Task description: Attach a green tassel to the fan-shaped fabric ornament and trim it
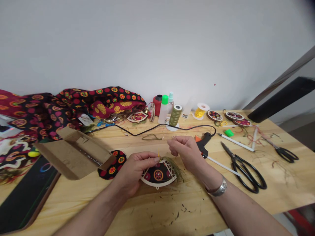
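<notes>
Ornament [158, 175], fan-shaped, white-framed and filled with dark floral fabric, was held at the near part of the bench [189, 219] by the left hand [135, 168]. The left grip was pinched upon its upper edge, beside a short yellow thread [158, 154]; olive strands [178, 172] were spread along its right side. The right hand [184, 150], encircled at the wrist by a metal bracelet [220, 187], was raised near the strands with its fingers curled inward; whether anything was pinched in that grip could not be told. To the left, a rounded fabric piece [120, 159] was partly hidden by an open cardboard box [67, 157]. To the right, large scissors [235, 158] were seen near a black glue gun [206, 142]. Farther back, a black cord [134, 134] was stretched before an olive spool [175, 117] and a green-capped bottle [163, 111]. Patterned cloth [112, 98] was heaped against the wall [157, 42].
</notes>
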`<state>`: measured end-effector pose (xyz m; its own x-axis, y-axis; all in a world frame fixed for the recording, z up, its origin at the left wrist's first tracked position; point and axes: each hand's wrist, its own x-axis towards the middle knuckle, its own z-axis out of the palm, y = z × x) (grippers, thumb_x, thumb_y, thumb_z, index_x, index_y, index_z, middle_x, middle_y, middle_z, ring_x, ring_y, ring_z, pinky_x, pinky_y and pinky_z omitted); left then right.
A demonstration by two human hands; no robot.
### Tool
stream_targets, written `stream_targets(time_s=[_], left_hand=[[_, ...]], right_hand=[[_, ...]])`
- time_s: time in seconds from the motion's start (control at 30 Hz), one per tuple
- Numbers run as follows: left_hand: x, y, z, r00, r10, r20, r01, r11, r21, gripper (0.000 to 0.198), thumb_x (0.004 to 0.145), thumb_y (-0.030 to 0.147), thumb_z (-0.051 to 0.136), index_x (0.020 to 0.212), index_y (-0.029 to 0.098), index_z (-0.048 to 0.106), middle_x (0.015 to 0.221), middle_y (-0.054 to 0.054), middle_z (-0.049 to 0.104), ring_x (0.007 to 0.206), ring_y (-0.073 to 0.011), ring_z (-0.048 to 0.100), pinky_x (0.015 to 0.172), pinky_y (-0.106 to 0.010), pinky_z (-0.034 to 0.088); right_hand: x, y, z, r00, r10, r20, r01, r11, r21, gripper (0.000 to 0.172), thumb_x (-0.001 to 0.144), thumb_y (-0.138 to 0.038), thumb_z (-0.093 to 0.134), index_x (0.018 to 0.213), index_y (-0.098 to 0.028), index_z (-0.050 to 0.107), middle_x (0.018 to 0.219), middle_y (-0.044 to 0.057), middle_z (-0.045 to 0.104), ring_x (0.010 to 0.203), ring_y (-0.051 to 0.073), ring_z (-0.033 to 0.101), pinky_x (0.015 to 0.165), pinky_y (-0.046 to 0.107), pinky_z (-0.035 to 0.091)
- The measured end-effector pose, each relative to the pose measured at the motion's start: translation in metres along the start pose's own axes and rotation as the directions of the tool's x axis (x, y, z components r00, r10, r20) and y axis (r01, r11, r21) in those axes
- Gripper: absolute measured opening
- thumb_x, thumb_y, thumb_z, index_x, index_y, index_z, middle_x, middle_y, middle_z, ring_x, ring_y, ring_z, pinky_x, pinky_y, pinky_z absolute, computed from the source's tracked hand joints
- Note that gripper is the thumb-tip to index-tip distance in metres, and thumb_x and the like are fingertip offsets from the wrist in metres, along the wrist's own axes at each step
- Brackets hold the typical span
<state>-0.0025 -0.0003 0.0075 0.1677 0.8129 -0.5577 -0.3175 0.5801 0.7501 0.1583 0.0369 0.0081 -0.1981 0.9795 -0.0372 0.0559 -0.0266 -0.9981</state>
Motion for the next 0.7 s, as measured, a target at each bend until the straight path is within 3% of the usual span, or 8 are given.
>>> stream_targets(time_s=[0.1, 0.27, 0.37, 0.43, 0.47, 0.57, 0.63, 0.7], left_hand=[[0.0005, -0.0004, -0.0011, 1.000, -0.005, 0.010, 0.005, 1.000, 0.006, 0.018, 0.053, 0.021, 0.082, 0.065, 0.012, 0.071, 0.059, -0.003, 0.070, 0.052, -0.0129, 0.063, 0.054, -0.022, 0.046], [-0.0002, -0.0021, -0.0025, 1.000, 0.005, 0.026, -0.005, 1.000, 0.022, 0.016, 0.056, 0.021, 0.080, 0.067, 0.013, 0.071, 0.060, -0.002, 0.070, 0.052, -0.0126, 0.063, 0.055, -0.022, 0.047], [-0.0007, -0.0034, -0.0023, 1.000, 0.006, 0.027, -0.006, 1.000, 0.022, 0.017, 0.055, 0.021, 0.081, 0.067, 0.013, 0.071, 0.060, -0.003, 0.070, 0.052, -0.0127, 0.063, 0.055, -0.023, 0.047], [-0.0007, -0.0039, -0.0020, 1.000, 0.007, 0.028, -0.008, 1.000, 0.025, 0.017, 0.055, 0.021, 0.081, 0.066, 0.012, 0.071, 0.060, -0.003, 0.070, 0.052, -0.0126, 0.063, 0.055, -0.023, 0.047], [-0.0005, -0.0040, -0.0019, 1.000, 0.006, 0.026, -0.006, 1.000, 0.030, 0.017, 0.055, 0.021, 0.081, 0.066, 0.012, 0.071, 0.060, -0.003, 0.070, 0.052, -0.0126, 0.063, 0.055, -0.022, 0.047], [0.0001, -0.0042, -0.0017, 1.000, 0.003, 0.026, -0.004, 0.999, 0.042, 0.017, 0.055, 0.022, 0.081, 0.066, 0.012, 0.071, 0.060, -0.003, 0.071, 0.052, -0.0131, 0.063, 0.055, -0.023, 0.047], [0.0003, -0.0045, -0.0014, 0.999, 0.009, 0.036, -0.010, 0.999, 0.037, 0.018, 0.055, 0.022, 0.080, 0.067, 0.012, 0.071, 0.060, -0.003, 0.071, 0.052, -0.0130, 0.063, 0.055, -0.023, 0.048], [0.0003, -0.0046, -0.0009, 0.999, 0.015, 0.040, -0.016, 0.999, 0.035, 0.018, 0.056, 0.021, 0.080, 0.067, 0.012, 0.071, 0.060, -0.003, 0.071, 0.052, -0.0127, 0.063, 0.055, -0.023, 0.048]], right_hand=[[0.0014, 0.0004, -0.0009, 0.998, -0.066, -0.011, 0.065, 0.997, -0.036, 0.039, 0.083, -0.035, 0.050, 0.049, -0.016, 0.050, 0.049, -0.003, 0.045, 0.049, 0.009, 0.038, 0.051, 0.024, 0.031], [0.0027, -0.0010, 0.0015, 0.996, -0.085, 0.027, 0.086, 0.993, -0.076, 0.008, 0.074, -0.020, 0.060, 0.074, -0.016, 0.067, 0.075, 0.002, 0.066, 0.071, 0.013, 0.057, 0.068, 0.026, 0.043], [0.0022, -0.0001, 0.0017, 0.998, -0.064, 0.005, 0.064, 0.997, -0.048, 0.021, 0.071, -0.018, 0.063, 0.091, -0.017, 0.069, 0.074, 0.001, 0.068, 0.067, 0.013, 0.059, 0.068, 0.027, 0.044], [0.0016, 0.0000, 0.0006, 1.000, -0.017, -0.010, 0.016, 0.996, -0.090, 0.015, 0.076, -0.027, 0.060, 0.077, -0.016, 0.070, 0.052, -0.003, 0.058, 0.050, 0.011, 0.051, 0.057, 0.026, 0.042], [0.0015, -0.0001, 0.0000, 1.000, -0.005, -0.020, 0.003, 0.993, -0.118, 0.026, 0.079, -0.033, 0.057, 0.064, -0.015, 0.068, 0.043, -0.004, 0.051, 0.044, 0.010, 0.045, 0.053, 0.025, 0.039], [0.0020, -0.0002, -0.0014, 0.995, -0.094, -0.036, 0.088, 0.985, -0.150, 0.036, 0.079, -0.034, 0.058, 0.049, -0.016, 0.062, 0.050, 0.000, 0.054, 0.050, 0.010, 0.047, 0.053, 0.025, 0.038], [0.0029, 0.0006, -0.0011, 0.988, -0.154, -0.027, 0.150, 0.983, -0.109, 0.009, 0.072, -0.022, 0.064, 0.068, -0.017, 0.069, 0.069, 0.001, 0.061, 0.064, 0.012, 0.053, 0.059, 0.025, 0.040], [0.0037, 0.0017, -0.0001, 0.994, -0.110, -0.003, 0.110, 0.993, -0.039, 0.019, 0.066, -0.016, 0.065, 0.085, -0.018, 0.069, 0.074, -0.001, 0.061, 0.066, 0.011, 0.053, 0.061, 0.024, 0.041]])
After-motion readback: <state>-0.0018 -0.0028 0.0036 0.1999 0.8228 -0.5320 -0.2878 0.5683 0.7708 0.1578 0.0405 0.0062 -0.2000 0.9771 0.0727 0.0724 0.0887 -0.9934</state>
